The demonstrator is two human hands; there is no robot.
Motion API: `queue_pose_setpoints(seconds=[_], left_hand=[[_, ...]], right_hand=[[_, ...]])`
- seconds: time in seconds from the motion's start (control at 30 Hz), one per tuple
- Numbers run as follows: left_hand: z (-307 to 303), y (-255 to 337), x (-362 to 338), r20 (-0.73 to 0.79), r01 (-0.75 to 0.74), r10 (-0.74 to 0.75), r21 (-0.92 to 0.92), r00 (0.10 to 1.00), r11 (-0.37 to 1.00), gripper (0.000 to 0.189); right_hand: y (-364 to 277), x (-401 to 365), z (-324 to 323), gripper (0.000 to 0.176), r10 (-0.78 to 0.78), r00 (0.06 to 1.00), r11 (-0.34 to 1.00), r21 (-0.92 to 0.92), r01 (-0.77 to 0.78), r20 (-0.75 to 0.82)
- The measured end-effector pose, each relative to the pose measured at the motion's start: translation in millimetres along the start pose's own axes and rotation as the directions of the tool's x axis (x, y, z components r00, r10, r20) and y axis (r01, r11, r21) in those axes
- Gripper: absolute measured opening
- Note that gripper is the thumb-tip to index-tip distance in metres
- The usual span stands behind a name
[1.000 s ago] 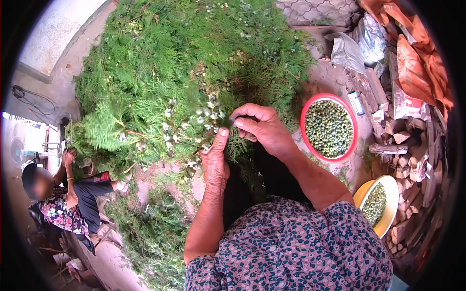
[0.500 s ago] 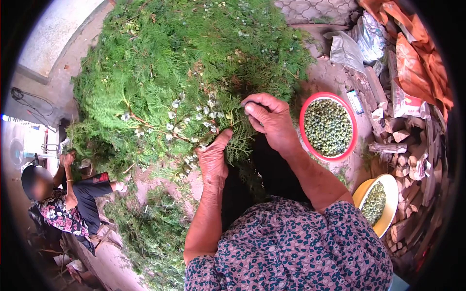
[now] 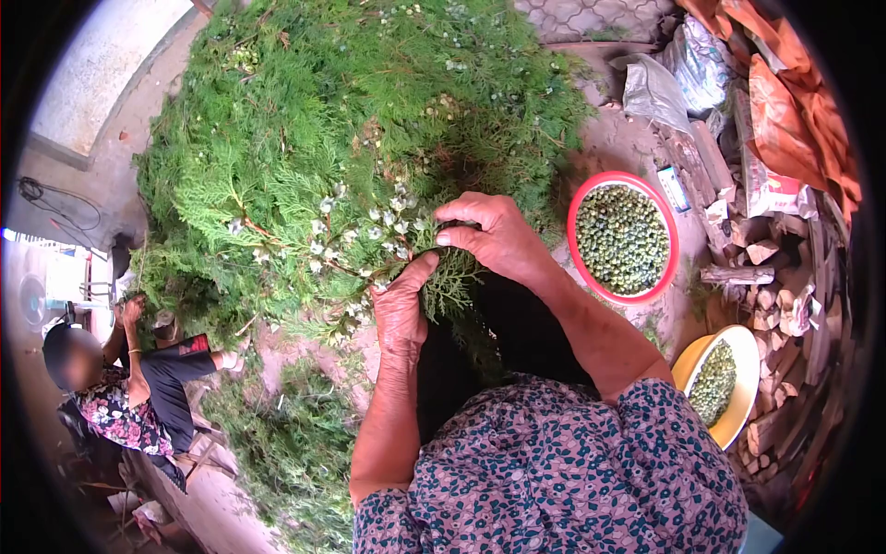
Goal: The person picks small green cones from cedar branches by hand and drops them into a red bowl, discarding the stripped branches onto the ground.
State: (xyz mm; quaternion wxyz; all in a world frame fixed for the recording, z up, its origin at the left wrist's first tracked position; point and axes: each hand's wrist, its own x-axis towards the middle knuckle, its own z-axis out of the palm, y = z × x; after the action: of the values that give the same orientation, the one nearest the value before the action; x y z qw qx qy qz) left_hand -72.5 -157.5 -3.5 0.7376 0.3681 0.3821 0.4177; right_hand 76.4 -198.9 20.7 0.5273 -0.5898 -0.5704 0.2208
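Observation:
My left hand (image 3: 401, 300) is closed round the stem end of a leafy evergreen branch (image 3: 277, 242) bearing pale grey-green cones. Just right of it, my right hand (image 3: 494, 235) has thumb and forefinger at the cones (image 3: 399, 220) on the branch's right part. Whether a cone lies between those fingertips is too small to tell. To the right stands a red-rimmed basin (image 3: 675, 242) holding many green cones (image 3: 620, 242). A yellow basin (image 3: 749, 374) with more green cones (image 3: 713, 386) sits tilted at the lower right.
A large heap of evergreen branches (image 3: 369, 83) rises in front, with more greenery (image 3: 277, 434) at lower left. At far left a seated person (image 3: 125, 397) handles branches. Firewood (image 3: 771, 323), plastic bags (image 3: 655, 92) and an orange sack (image 3: 784, 120) line the right side.
My right hand has moved left and slightly down, closer to the cones and my left hand. My left hand keeps its hold on the branch.

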Motion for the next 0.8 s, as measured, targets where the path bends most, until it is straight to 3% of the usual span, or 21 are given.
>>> queue_pose_setpoints(seconds=[0.2,0.27,0.3,0.37,0.4,0.53,0.6,0.63,0.67,0.7,0.73,0.77,0.8], left_hand=[[5,-1,1,0.010,-0.017,0.017,-0.020,1.000,1.000,0.033],[8,1,-1,0.019,-0.025,0.026,-0.008,0.999,1.000,0.034],[11,4,-4,-0.001,-0.023,0.023,0.010,1.000,1.000,0.035],[13,4,-4,-0.013,-0.019,0.019,0.028,1.000,0.999,0.037],[10,3,-2,-0.009,-0.025,0.025,0.050,1.000,0.998,0.038],[-1,-3,2,-0.012,0.011,-0.011,0.063,1.000,0.998,0.040],[-5,-6,5,-0.024,0.007,-0.005,0.070,1.000,0.998,0.041],[-5,-5,4,-0.024,0.008,-0.007,0.072,1.000,0.997,0.041],[-4,-1,2,-0.034,0.054,-0.051,0.109,0.998,0.993,0.042],[-3,1,1,-0.045,0.100,-0.095,0.146,0.994,0.984,0.043],[-2,2,0,-0.044,0.101,-0.096,0.149,0.994,0.984,0.043],[-1,3,0,-0.045,0.097,-0.091,0.147,0.995,0.984,0.043],[0,3,0,-0.047,0.092,-0.086,0.145,0.995,0.985,0.043]], right_hand=[[4,-10,11,0.014,-0.119,0.959,0.993,-0.042,0.112,-0.256],[8,-14,14,0.010,0.203,0.938,0.944,0.309,-0.112,-0.281],[8,-14,10,0.010,0.204,0.937,0.945,0.308,-0.112,-0.284],[10,-12,-11,0.009,0.588,0.771,0.693,0.645,-0.323,-0.245],[17,-13,-20,0.009,0.592,0.766,0.692,0.645,-0.324,-0.249],[75,-32,-68,0.017,0.732,0.649,0.464,0.848,-0.254,-0.206],[132,-57,-95,0.011,0.829,0.501,0.352,0.928,-0.118,-0.251],[168,-76,-113,0.006,0.819,0.509,0.369,0.923,-0.111,-0.266],[193,-91,-135,0.004,0.878,0.416,0.273,0.962,-0.027,-0.238],[196,-103,-145,0.003,0.888,0.292,0.375,0.927,-0.014,-0.355],[232,-132,-164,0.010,0.833,0.414,0.390,0.920,0.030,-0.367],[220,-144,-167,0.022,0.618,0.530,0.781,0.531,-0.328,-0.581],[207,-156,-170,0.035,0.336,0.591,0.820,-0.080,-0.567,-0.734]])
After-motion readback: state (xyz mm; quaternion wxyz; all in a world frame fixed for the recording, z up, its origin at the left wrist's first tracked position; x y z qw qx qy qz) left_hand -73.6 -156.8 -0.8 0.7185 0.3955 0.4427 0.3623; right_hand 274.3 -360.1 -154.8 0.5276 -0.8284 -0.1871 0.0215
